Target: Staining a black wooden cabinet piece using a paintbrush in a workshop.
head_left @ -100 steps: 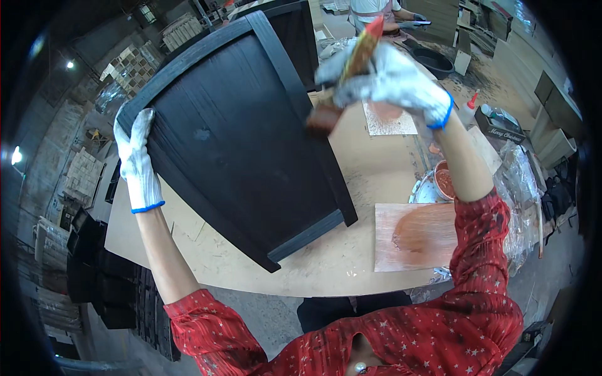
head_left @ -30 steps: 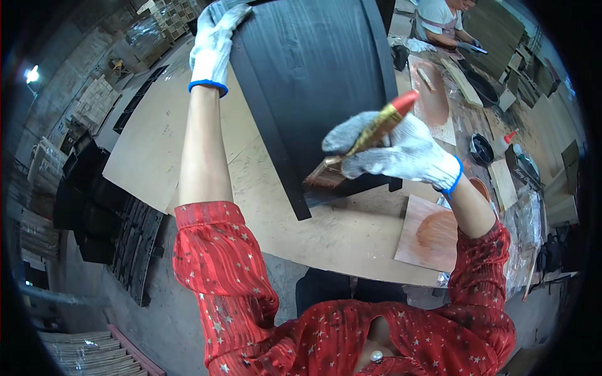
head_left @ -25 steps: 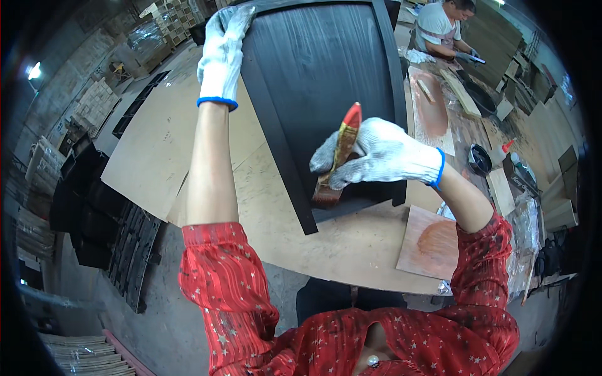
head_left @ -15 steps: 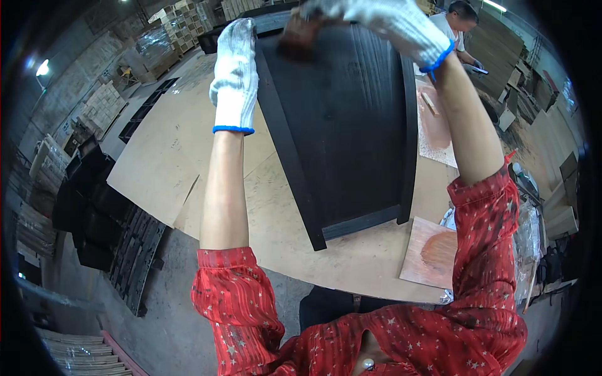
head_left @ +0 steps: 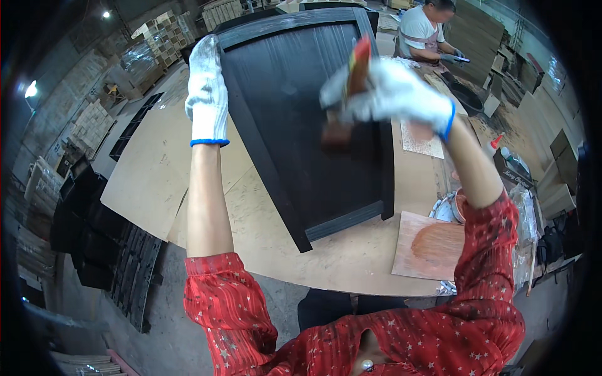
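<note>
A black wooden framed panel (head_left: 295, 175) stands tilted on the cardboard-covered table (head_left: 157, 182), taking up the middle of the view. My left hand (head_left: 207, 88), in a white glove, grips the upper part of its left edge. My right hand (head_left: 401, 94), gloved likewise, is closed on a paintbrush (head_left: 357, 69) with a red-tipped handle; its brown bristles are smeared by motion over the upper middle of the panel's face. A board with an orange-brown stain (head_left: 433, 244) lies by my right forearm, next to a small container of brownish material (head_left: 458, 203), partly hidden.
A co-worker (head_left: 420, 37) at back right holds a pale flat object in gloved hands, beside a black basin (head_left: 464, 100). A red-capped bottle (head_left: 492, 144) and plastic wrap (head_left: 523, 225) are at the right. Black pieces (head_left: 81, 232) are stacked at the left.
My right hand with the brush went from low on the panel up to its top, and is now somewhat lower and further right. My left hand still grips the left edge.
</note>
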`<action>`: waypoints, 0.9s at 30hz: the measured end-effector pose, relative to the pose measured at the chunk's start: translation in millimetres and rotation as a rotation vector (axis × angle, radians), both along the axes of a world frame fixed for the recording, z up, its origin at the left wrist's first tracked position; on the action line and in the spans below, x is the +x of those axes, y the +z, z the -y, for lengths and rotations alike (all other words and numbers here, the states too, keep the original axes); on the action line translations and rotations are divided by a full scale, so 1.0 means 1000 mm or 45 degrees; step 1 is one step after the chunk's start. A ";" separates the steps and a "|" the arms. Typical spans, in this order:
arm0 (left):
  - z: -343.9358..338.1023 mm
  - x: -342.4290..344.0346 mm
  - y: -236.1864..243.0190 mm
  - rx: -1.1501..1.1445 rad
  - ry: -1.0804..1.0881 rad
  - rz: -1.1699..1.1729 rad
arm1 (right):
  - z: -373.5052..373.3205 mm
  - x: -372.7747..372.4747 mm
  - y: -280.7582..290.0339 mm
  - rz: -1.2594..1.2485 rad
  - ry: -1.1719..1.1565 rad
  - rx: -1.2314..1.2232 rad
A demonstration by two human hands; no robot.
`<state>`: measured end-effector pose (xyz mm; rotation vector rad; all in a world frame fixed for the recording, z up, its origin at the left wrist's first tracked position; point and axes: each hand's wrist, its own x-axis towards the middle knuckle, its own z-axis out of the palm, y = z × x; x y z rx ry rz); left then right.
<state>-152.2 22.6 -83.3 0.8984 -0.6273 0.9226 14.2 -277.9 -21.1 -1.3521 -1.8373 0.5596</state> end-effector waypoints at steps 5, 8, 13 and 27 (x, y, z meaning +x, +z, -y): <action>0.003 -0.005 -0.005 -0.003 -0.123 0.063 | -0.002 0.004 0.065 -0.151 -0.091 0.425; -0.005 -0.017 0.000 0.039 -0.354 0.168 | 0.027 0.002 0.038 -0.023 -0.187 0.207; 0.059 -0.009 0.032 0.163 0.972 -0.493 | 0.063 -0.003 -0.032 0.264 -0.207 -0.474; 0.064 -0.026 0.023 0.524 1.130 -0.315 | 0.058 0.061 0.078 -1.170 0.175 -0.131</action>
